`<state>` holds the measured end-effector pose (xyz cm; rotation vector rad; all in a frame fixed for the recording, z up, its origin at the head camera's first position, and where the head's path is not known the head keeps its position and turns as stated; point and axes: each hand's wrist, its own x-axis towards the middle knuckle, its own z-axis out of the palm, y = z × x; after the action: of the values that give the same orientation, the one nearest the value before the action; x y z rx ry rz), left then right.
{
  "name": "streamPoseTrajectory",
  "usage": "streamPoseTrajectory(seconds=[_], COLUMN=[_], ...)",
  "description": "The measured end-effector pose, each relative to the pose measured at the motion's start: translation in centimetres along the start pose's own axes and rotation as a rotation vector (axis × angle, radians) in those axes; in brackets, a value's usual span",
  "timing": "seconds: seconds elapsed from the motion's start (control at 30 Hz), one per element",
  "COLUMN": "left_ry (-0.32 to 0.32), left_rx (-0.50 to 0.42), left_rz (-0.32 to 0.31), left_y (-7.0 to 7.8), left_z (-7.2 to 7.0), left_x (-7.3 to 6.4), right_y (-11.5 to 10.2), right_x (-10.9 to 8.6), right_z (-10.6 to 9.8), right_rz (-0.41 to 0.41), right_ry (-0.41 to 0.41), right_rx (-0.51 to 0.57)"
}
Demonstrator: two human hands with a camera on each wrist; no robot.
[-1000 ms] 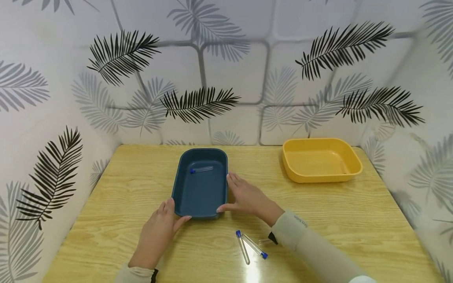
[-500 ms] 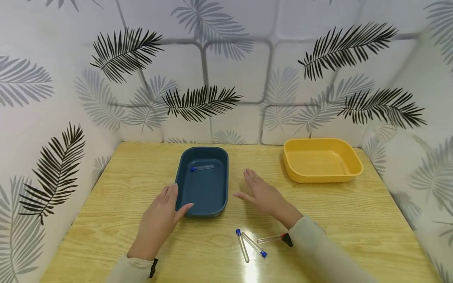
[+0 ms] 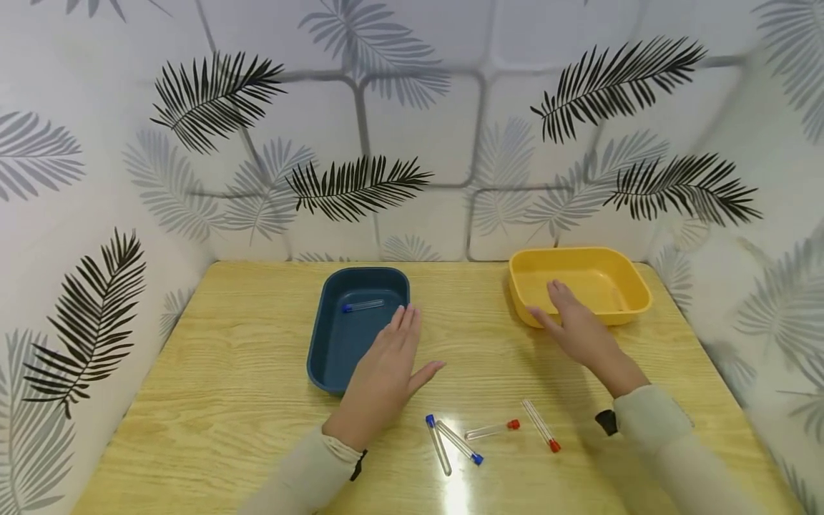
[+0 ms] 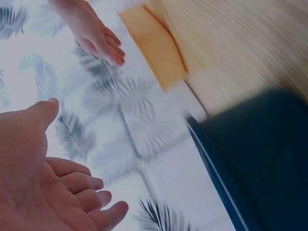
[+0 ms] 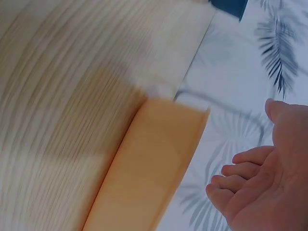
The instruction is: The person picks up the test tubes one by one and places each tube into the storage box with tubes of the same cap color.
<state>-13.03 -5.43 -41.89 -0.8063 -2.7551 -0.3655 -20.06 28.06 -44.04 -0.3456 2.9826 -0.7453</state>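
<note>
My left hand (image 3: pixel 383 379), fingers extended and thumb out to the side, is over the right side of the dark blue bin (image 3: pixel 326 336), hiding part of it. A test tube with a blue cap (image 3: pixel 363 306) lies inside that bin. My right hand (image 3: pixel 582 340) hovers at the near rim of the yellow bin (image 3: pixel 634 309) with its fingers reaching over it. Both palms hold nothing in the wrist views, where the left hand (image 4: pixel 62 187) and right hand (image 5: pixel 269 178) look relaxed. Whether either hand touches a bin cannot be told.
On the near part of the wooden table (image 3: pixel 238 400) lie two blue-capped test tubes (image 3: pixel 439 445) side by side. To their right are two red-capped test tubes, one nearly crosswise (image 3: pixel 487 431) and one slanted (image 3: pixel 539 423). A leaf-patterned wall (image 3: pixel 438 129) stands behind.
My right hand let go of the blue bin and moved right to the yellow bin, uncovering the red-capped tubes. My left hand left the blue bin's near-left corner and moved right.
</note>
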Motion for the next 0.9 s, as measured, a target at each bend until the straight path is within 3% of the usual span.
streamPoseTrajectory(seconds=[0.23, 0.47, 0.67, 0.9], left_ry=[-0.053, -0.131, -0.166, -0.303], left_rx=[-0.003, 0.011, 0.076, 0.086], left_rz=[0.082, 0.141, 0.179, 0.173], left_y=[2.8, 5.1, 6.4, 7.5], left_z=[0.5, 1.5, 4.3, 8.1], left_x=[3.5, 7.3, 10.3, 12.4], right_y=[5.1, 9.5, 11.2, 11.2], right_x=[-1.7, -3.1, -3.5, -3.6], right_z=[-3.2, -4.5, -4.1, -3.3], right_rz=[0.120, 0.195, 0.241, 0.268], right_ry=[0.043, 0.095, 0.091, 0.083], right_rx=[-0.018, -0.028, -0.042, -0.021])
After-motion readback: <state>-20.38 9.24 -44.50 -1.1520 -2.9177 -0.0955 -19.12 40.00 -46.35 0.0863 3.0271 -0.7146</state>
